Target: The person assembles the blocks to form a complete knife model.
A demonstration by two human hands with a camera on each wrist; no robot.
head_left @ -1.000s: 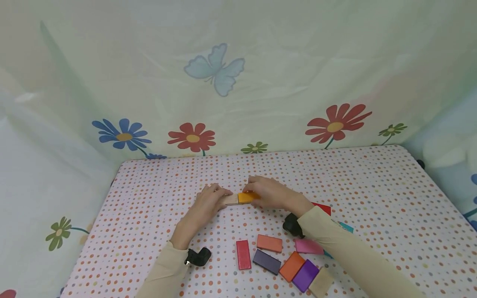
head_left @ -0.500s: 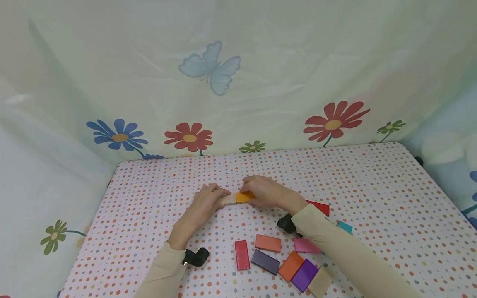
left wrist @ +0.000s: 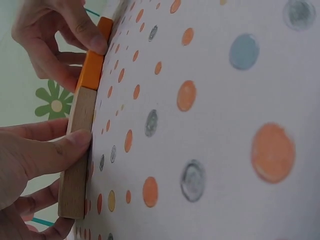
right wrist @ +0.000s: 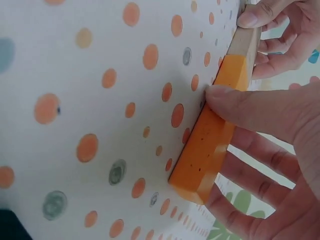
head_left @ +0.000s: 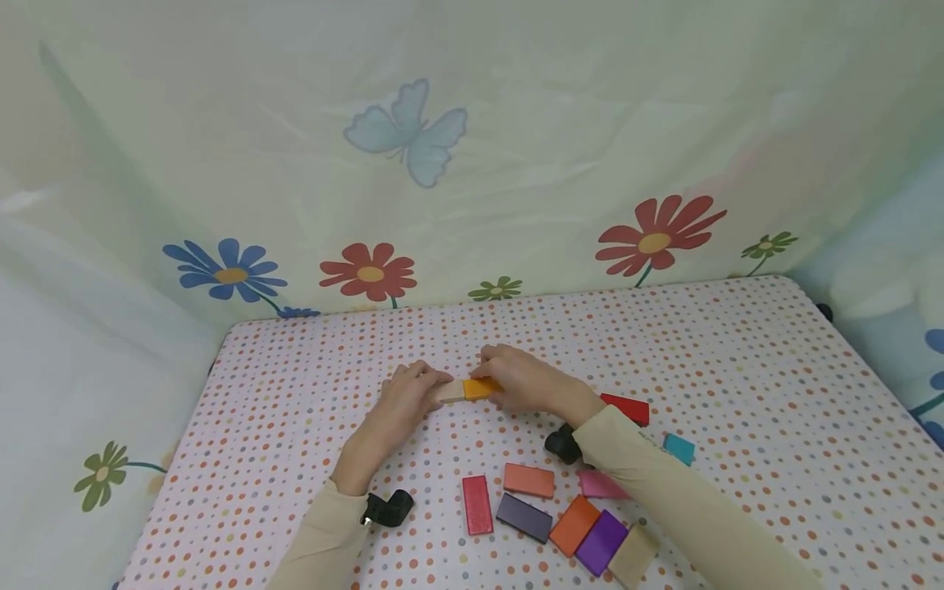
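Note:
Two wooden blocks lie end to end on the dotted tabletop. The plain wood block (left wrist: 77, 115) is on the left, and my left hand (head_left: 401, 403) grips it, thumb on the near side and fingers behind. Its end meets the end of the yellow-orange block (right wrist: 205, 145). My right hand (head_left: 525, 381) holds that block between thumb and fingers, as the right wrist view shows. In the head view the hands cover the outer ends of both blocks.
Nearer me lie a red-pink block (head_left: 477, 506), a salmon block (head_left: 528, 480), a dark grey block (head_left: 524, 517), an orange block (head_left: 575, 525), a purple block (head_left: 601, 542) and a tan block (head_left: 634, 556). By my right sleeve are pink (head_left: 601, 484), red (head_left: 627, 408) and teal (head_left: 679, 448) blocks.
The head view has shifted slightly, so everything sits a little further left. Both hands keep their hold on the two joined blocks. More of the red and teal blocks shows beside the right sleeve.

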